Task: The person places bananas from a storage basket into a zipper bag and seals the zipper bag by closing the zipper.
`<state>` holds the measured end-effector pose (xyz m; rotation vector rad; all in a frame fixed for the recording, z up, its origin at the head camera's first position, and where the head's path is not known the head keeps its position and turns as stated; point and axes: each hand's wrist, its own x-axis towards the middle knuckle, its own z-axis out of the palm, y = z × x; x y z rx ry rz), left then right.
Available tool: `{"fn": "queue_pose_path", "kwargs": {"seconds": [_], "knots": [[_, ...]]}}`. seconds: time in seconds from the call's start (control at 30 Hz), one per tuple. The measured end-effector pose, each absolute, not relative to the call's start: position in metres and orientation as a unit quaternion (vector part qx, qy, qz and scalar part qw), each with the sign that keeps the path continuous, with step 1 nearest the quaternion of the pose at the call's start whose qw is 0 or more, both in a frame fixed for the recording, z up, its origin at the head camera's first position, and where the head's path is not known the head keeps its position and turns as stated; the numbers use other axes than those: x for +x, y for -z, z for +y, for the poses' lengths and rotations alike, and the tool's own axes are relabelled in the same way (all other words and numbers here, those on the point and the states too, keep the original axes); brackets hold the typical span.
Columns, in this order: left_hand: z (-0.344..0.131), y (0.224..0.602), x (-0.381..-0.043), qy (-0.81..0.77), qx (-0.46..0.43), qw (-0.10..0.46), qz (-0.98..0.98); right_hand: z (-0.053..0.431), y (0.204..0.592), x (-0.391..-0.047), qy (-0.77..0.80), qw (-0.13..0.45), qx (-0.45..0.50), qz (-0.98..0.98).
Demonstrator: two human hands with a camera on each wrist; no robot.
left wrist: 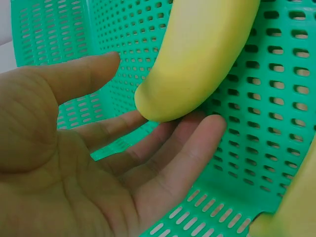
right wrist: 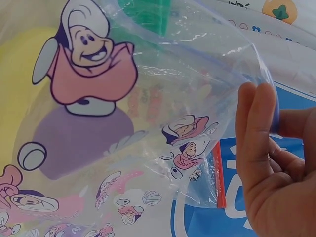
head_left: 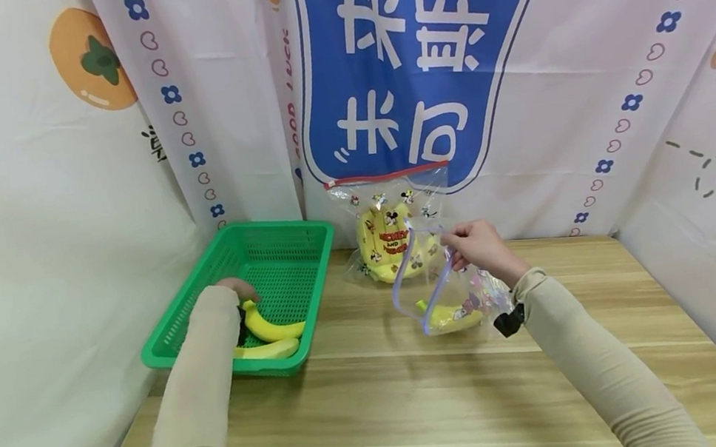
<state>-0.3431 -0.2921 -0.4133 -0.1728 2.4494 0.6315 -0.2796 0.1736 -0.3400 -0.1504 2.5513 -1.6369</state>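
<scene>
My left hand (head_left: pixel 240 289) is down inside the green basket (head_left: pixel 319 288), by a yellow banana (head_left: pixel 272 329). In the left wrist view its fingers are loosely spread around the end of a banana (left wrist: pixel 202 59), fingertips right under it and the thumb apart. A second banana (head_left: pixel 273 350) lies nearer the basket's front wall. My right hand (head_left: pixel 483 249) pinches the upper edge of a clear zip bag (right wrist: pixel 197 69) with a purple seal and cartoon prints. The bag's mouth gapes toward the basket, and a banana (head_left: pixel 453 318) lies inside it.
Behind it, a clear bag (head_left: pixel 387 190) with a red zip stands against the printed curtain (head_left: pixel 520 121), yellow fruit inside. Everything sits on a wooden table (head_left: pixel 381 414). White cloth walls (head_left: pixel 29 219) border the left and right sides.
</scene>
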Motion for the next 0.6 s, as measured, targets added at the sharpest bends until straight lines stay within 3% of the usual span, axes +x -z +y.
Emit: {"fn": "queue_pose_path", "kwargs": {"seconds": [0.23, 0.6], "knots": [[-0.2879, 0.4163, -0.3409, -0.193, -0.033, 0.300, 0.934, 0.1727, 0.3411, -0.2808, 0.542, 0.054, -0.050, 0.837], [-0.2935, 0.4118, -0.3466, -0.291, -0.086, 0.259, 0.917, 0.1716, 0.3430, -0.2831, 0.538, 0.051, -0.050, 0.840]]}}
